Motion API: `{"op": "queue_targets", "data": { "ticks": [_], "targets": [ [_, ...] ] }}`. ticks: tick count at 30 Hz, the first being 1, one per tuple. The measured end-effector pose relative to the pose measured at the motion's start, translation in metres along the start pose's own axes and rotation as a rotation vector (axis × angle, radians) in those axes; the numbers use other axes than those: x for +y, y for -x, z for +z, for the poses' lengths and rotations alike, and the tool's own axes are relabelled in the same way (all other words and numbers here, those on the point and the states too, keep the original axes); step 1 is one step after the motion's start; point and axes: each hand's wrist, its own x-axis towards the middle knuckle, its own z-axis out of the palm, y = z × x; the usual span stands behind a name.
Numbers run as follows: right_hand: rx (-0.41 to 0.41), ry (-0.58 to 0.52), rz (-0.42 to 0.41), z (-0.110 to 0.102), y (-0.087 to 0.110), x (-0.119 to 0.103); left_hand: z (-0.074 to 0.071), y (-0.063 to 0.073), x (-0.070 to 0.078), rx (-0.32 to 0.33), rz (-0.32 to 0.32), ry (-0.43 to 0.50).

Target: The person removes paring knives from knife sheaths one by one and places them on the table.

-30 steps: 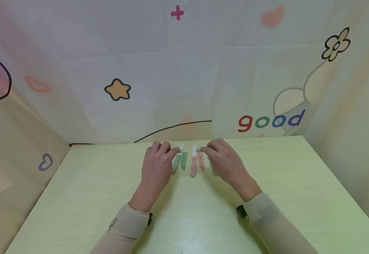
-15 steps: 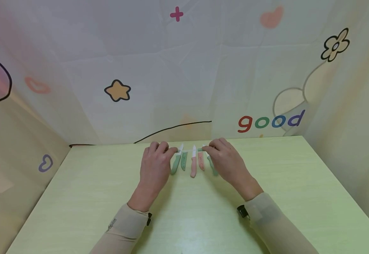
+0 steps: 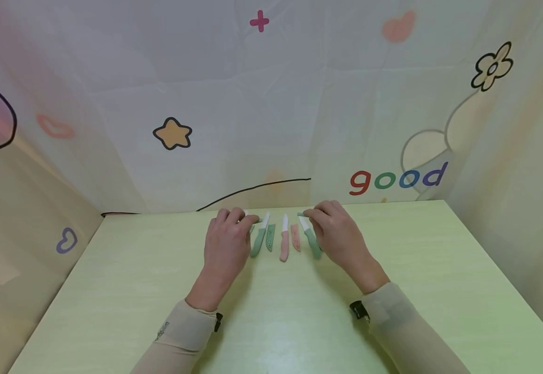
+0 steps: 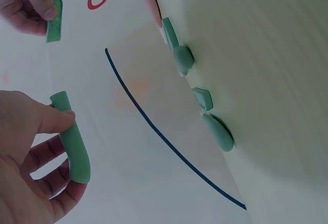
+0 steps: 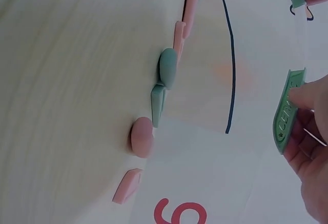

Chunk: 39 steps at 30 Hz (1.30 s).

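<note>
My left hand (image 3: 226, 239) grips the green handle (image 4: 75, 144) of a small knife, thumb across it. Its pale blade (image 5: 301, 32) points at the sheath in the right wrist view, tip close by the sheath's mouth. My right hand (image 3: 339, 236) pinches a green blade sheath (image 5: 287, 108) with raised lettering between thumb and fingers. Both hands are raised over a row on the table: a green knife (image 3: 259, 241), a green sheath (image 3: 270, 238), a pink knife (image 3: 284, 245), a pink sheath (image 3: 295, 238) and another green knife (image 3: 313, 245).
More of the row lies behind my hands in the head view. The right wrist view shows a further pink knife (image 5: 142, 138) and pink sheath (image 5: 128, 185); another green knife (image 4: 219, 131) lies at the left end. A printed curtain (image 3: 252, 104) hangs behind the table (image 3: 271, 322).
My hands have drawn apart: the left hand with the knife moved slightly left, the right hand with the sheath slightly right and up. The pale blade between them no longer shows in the head view.
</note>
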Motion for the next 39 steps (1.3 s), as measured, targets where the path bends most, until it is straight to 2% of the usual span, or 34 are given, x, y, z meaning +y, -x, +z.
{"op": "queue_targets", "data": {
  "ticks": [5,10,13,16,22,26,39],
  "targets": [
    [0.001,-0.065,0.087,-0.005,0.000,-0.002,-0.002,-0.001,0.004,-0.010,-0.023,0.022],
    [-0.052,-0.155,0.238,-0.012,0.001,-0.005,-0.004,0.000,0.008,-0.039,-0.073,0.082],
    [-0.083,-0.227,0.330,-0.014,0.001,-0.006,-0.006,0.001,0.009,-0.066,-0.138,0.141],
    [-0.106,-0.297,0.383,-0.014,-0.001,-0.007,-0.008,0.003,0.007,-0.109,-0.229,0.191],
    [-0.137,-0.421,0.465,-0.006,-0.007,-0.014,-0.012,0.007,-0.004,-0.204,-0.380,0.302],
    [-0.176,-0.495,0.524,0.000,-0.012,-0.026,-0.017,0.008,-0.012,-0.230,-0.451,0.385],
    [-0.308,-0.684,0.633,0.040,-0.029,-0.065,-0.030,0.017,-0.047,-0.305,-0.565,0.422]
  ]
}}
